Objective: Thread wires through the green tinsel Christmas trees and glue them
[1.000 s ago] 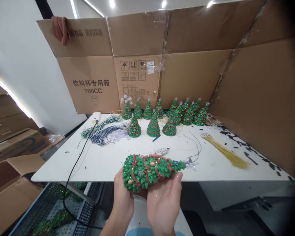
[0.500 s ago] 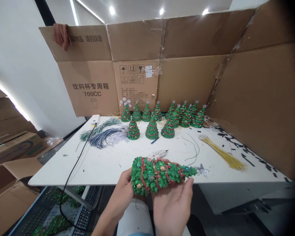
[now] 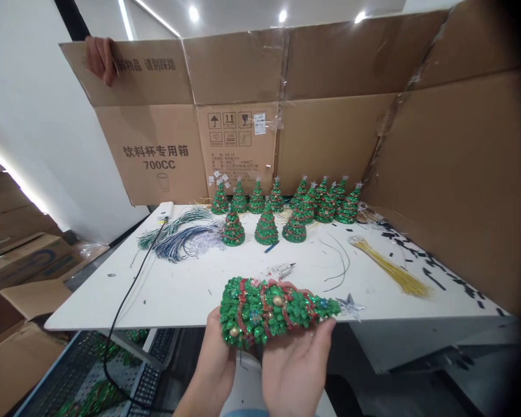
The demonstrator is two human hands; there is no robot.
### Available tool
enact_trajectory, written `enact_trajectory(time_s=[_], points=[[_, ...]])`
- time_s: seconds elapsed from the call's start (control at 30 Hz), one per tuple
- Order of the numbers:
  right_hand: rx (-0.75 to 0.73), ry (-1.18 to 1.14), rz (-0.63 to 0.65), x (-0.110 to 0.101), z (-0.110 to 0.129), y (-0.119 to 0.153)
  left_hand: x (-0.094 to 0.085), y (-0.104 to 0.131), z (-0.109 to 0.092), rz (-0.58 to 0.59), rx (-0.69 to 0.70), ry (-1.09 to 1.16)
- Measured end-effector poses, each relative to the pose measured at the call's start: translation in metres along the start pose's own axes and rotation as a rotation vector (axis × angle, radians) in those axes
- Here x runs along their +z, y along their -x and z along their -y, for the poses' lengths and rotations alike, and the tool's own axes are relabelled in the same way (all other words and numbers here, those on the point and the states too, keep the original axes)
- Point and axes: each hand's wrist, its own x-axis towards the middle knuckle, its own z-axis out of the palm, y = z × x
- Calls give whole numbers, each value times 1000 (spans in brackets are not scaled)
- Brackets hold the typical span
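Note:
A green glittery miniature Christmas tree point(image 3: 271, 313) lies on its side across both hands at the table's front edge. Red garlands and small coloured balls decorate it, and a clear star point(image 3: 351, 307) sticks out at its tip, pointing right. My left hand point(image 3: 217, 347) grips the base end, its fingers mostly hidden behind the tree. My right hand point(image 3: 299, 359) is closed around the tree from below, with the thumb near the tip. A thin wire point(image 3: 243, 360) dangles under the base. Just behind the tree a white pen-like tool point(image 3: 281, 270) lies on the table.
Several similar trees point(image 3: 266, 226) stand toward the back of the white table point(image 3: 178, 295). Green and blue wire bundles point(image 3: 184, 240) lie at left, a yellow wire bundle point(image 3: 391, 269) and black scraps at right. Cardboard walls point(image 3: 330, 139) enclose the back. A black cable point(image 3: 125, 307) hangs over the front edge.
Both hands, still holding the tree, have shifted slightly left in the picture. The whole view has also moved a little. The tree keeps its sideways pose.

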Motion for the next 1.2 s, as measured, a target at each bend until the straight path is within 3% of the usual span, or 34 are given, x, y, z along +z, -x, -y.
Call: enact_trajectory(time_s=[0.27, 0.8, 1.2], points=[[52, 44, 90, -2, -4, -1, 7, 2, 0, 8, 20, 2], [14, 57, 68, 0, -10, -2, 9, 0, 4, 71, -9, 37], [-28, 90, 40, -1, -19, -5, 9, -1, 5, 8, -39, 47]])
